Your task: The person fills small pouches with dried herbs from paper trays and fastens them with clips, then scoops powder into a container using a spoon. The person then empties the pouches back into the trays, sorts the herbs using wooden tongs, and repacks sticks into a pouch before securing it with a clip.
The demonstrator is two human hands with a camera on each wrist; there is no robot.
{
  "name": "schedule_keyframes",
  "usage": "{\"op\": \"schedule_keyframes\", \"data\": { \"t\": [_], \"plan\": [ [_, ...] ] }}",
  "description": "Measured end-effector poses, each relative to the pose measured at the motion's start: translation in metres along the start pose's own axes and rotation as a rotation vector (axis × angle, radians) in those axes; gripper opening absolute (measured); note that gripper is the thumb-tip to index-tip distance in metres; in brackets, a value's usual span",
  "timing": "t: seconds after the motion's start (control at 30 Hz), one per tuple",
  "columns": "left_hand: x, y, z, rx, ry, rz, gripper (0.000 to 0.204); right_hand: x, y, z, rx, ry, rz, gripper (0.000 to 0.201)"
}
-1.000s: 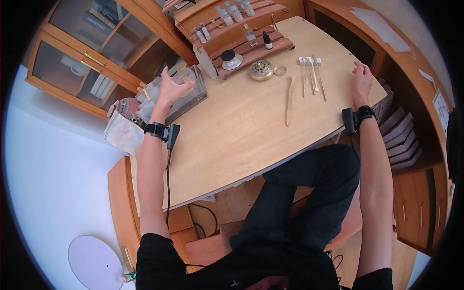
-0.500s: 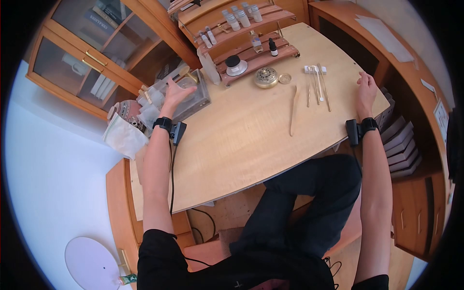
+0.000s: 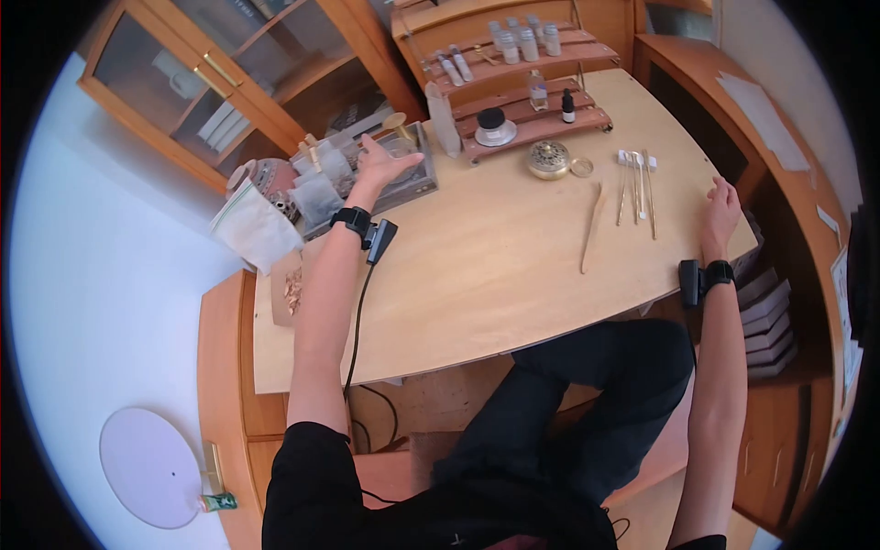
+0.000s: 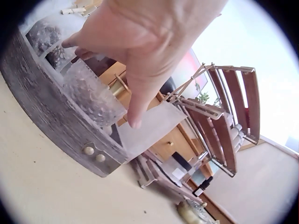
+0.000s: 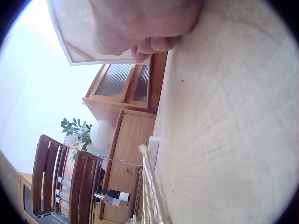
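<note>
Grey wooden box [image 4: 51,112] sits at the far-left corner of the table [image 3: 458,293], left hand [image 3: 380,169] spread over it (contact unclear); looks like the reach step, so a pick would call for closing the fingers. Right hand [image 3: 721,216] idles by the right edge, loosely curled, nothing visibly held.

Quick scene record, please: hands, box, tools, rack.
Left hand: over the gray box, thumb spread wide, contact unclear
Right hand: at table's right side, fingers loosely curled, holding nothing visible
Gray box: holds clear bags
Thin rods: ends on white rest
Wooden stick: on table, left of rods
Rack: bears small bottles; brass pot before it
</note>
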State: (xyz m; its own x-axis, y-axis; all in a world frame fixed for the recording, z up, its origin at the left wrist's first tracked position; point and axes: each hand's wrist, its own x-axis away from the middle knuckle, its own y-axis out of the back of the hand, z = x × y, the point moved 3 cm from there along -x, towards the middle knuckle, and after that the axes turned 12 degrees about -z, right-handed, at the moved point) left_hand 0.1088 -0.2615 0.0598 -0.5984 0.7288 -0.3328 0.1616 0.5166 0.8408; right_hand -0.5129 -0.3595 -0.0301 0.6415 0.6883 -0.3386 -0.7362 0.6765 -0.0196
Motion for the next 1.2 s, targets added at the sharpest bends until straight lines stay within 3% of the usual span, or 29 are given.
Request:
{"op": "schedule_keyframes", "data": {
  "t": [0.1,0.27,0.4,0.47,0.5,0.57,0.7,0.77,0.9,0.93,0.97,1.03,1.1,1.2],
  "plan": [
    [0.014,0.021,-0.005,0.081,-0.044,-0.058,0.138,-0.003,-0.001,-0.004,0.000,0.007,0.000,0.032],
    [0.047,0.068,-0.010,0.463,-0.153,-0.188,0.106,-0.006,-0.002,-0.009,-0.020,0.016,0.008,0.032],
    [0.090,0.091,-0.009,0.692,-0.049,-0.240,0.087,-0.007,-0.002,-0.011,-0.064,0.000,0.020,0.032],
    [0.108,0.086,-0.001,1.089,0.060,-0.164,0.067,-0.012,-0.002,-0.014,-0.038,0.026,0.054,0.032],
    [0.121,0.086,0.001,1.113,0.070,-0.181,0.067,-0.016,-0.003,-0.016,-0.010,0.025,0.077,0.033],
    [0.148,0.081,0.003,1.470,0.207,-0.024,0.052,-0.025,-0.005,-0.020,0.043,-0.031,0.070,0.034],
    [0.166,0.055,0.027,1.551,0.299,0.029,0.040,-0.006,-0.023,0.054,-0.101,-0.123,0.211,0.027],
    [0.170,0.045,0.034,1.645,0.386,0.124,0.033,0.021,-0.049,0.111,-0.118,-0.057,0.274,0.024],
    [0.181,0.066,0.035,1.584,0.401,0.156,0.028,0.104,-0.122,0.215,-0.104,0.213,0.626,0.023],
    [0.182,0.077,0.034,1.523,0.322,0.170,0.027,0.131,-0.143,0.234,-0.123,0.304,0.753,0.024],
    [0.182,0.085,0.035,1.460,0.246,0.181,0.026,0.159,-0.164,0.250,-0.144,0.395,0.881,0.024],
    [0.176,0.091,0.040,1.499,0.264,0.209,0.025,0.217,-0.206,0.274,-0.157,0.564,1.077,0.025],
    [0.173,0.083,0.042,1.544,0.283,0.234,0.024,0.266,-0.256,0.278,-0.173,0.533,1.268,0.027],
    [0.162,0.044,0.050,1.799,0.414,0.314,0.023,0.339,-0.300,0.308,0.002,0.774,1.307,0.036]
  ]
}}
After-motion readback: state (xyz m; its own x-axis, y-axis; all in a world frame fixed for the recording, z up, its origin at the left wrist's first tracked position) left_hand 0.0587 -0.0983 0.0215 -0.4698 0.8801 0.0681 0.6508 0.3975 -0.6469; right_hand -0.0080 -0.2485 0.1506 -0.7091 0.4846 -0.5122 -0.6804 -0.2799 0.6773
